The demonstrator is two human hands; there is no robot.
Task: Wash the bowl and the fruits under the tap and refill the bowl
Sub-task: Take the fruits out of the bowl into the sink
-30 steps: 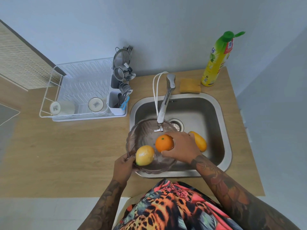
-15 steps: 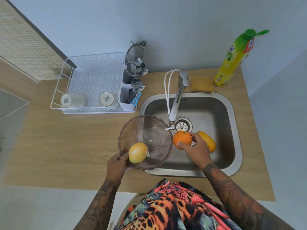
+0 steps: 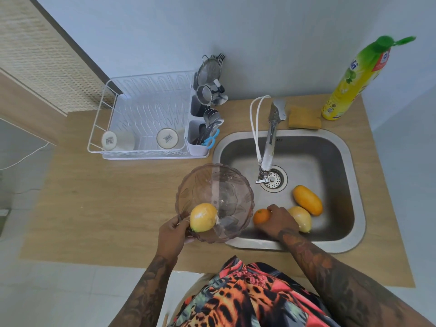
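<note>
A clear glass bowl point(image 3: 226, 185) hangs over the sink's left rim, and my left hand point(image 3: 173, 232) grips its near edge. One yellow lemon point(image 3: 203, 217) lies inside it at the near side. My right hand point(image 3: 279, 220) is down in the steel sink point(image 3: 330, 147), fingers curled over a small orange point(image 3: 260, 215) on the sink floor. Right behind that hand lies a pale yellow fruit point(image 3: 303, 218), and an orange-yellow mango point(image 3: 308, 200) lies beyond it. The tap point(image 3: 269, 147) reaches over the drain; no water is visible.
A white dish rack point(image 3: 141, 119) with two cups and a cutlery holder point(image 3: 200, 138) stands left of the sink. A sponge point(image 3: 304, 118) and a yellow detergent bottle point(image 3: 354, 81) sit behind the sink. Bare wooden counter point(image 3: 106, 197) stretches to the left.
My right hand carried the orange out of the bowl, past the tap and down to the sink floor. The bowl shifted left with one lemon in it.
</note>
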